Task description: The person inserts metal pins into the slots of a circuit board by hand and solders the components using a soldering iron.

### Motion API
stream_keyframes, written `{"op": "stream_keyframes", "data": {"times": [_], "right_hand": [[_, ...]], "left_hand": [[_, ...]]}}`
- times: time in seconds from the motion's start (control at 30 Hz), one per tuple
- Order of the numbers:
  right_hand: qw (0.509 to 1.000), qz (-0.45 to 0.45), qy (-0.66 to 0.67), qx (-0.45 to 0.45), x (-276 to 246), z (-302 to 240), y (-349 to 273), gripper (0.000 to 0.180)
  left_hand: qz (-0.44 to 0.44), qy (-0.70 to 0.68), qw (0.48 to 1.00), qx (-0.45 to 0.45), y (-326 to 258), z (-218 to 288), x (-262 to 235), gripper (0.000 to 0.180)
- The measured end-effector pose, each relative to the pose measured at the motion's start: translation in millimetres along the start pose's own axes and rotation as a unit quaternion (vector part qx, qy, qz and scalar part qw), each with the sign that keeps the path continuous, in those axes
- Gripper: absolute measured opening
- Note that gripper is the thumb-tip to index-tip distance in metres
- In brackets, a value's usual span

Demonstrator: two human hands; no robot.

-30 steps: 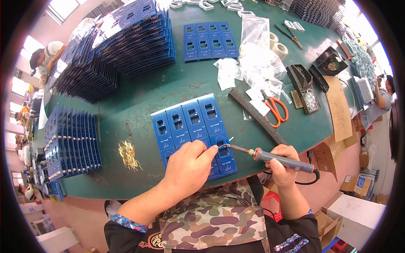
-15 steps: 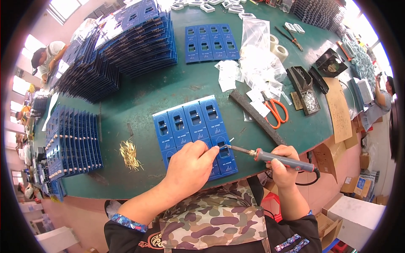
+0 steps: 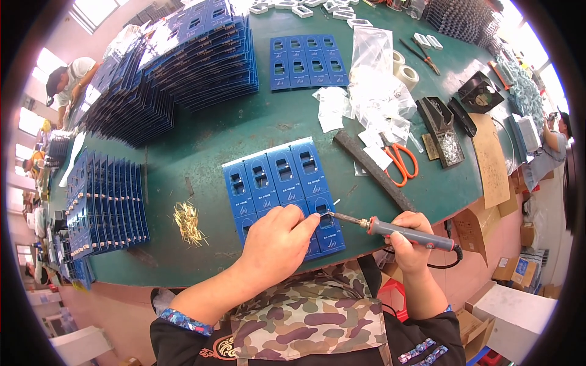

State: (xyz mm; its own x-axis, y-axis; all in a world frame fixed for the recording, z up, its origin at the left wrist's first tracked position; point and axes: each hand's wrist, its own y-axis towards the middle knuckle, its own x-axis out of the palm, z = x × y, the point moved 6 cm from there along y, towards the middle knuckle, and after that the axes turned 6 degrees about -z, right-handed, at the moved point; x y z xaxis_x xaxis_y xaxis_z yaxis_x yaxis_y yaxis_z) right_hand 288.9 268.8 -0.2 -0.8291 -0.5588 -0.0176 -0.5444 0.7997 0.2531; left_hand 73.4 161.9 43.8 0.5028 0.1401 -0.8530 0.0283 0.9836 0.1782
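A blue circuit board panel (image 3: 285,172) with rows of cut-outs lies flat on the green table before me. My right hand (image 3: 410,241) grips a grey soldering iron (image 3: 415,234) with a red trim. Its metal tip points left and reaches a cut-out at the panel's right side. My left hand (image 3: 278,239) rests over the panel's lower half, thumb and forefinger pinched beside the iron's tip. A thin light-coloured piece shows at those fingertips, too small to name. Left of the panel lies a heap of brass-coloured pins (image 3: 188,224).
Stacked blue panels (image 3: 201,67) rise at the back left, with more panels (image 3: 107,204) standing at the left. Another panel (image 3: 308,62) lies farther back. To the right are a dark bar (image 3: 372,171), orange-handled scissors (image 3: 400,165), plastic bags (image 3: 378,85) and a black tray (image 3: 441,131).
The view has shifted very slightly. Both hands, the soldering iron and the panel keep nearly the same positions relative to each other.
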Motion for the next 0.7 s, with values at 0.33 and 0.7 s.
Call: {"op": "stream_keyframes", "data": {"times": [0.33, 0.7], "right_hand": [[1.000, 0.006, 0.009, 0.007, 0.8, -2.6, 0.5, 0.017], [1.000, -0.010, 0.006, -0.019, 2.2, -1.2, -1.1, 0.017]], "left_hand": [[-0.003, 0.003, 1.000, 0.003, 1.0, 1.2, 0.9, 0.031], [0.003, -0.006, 1.000, -0.002, -0.1, 0.2, 0.7, 0.030]]}}
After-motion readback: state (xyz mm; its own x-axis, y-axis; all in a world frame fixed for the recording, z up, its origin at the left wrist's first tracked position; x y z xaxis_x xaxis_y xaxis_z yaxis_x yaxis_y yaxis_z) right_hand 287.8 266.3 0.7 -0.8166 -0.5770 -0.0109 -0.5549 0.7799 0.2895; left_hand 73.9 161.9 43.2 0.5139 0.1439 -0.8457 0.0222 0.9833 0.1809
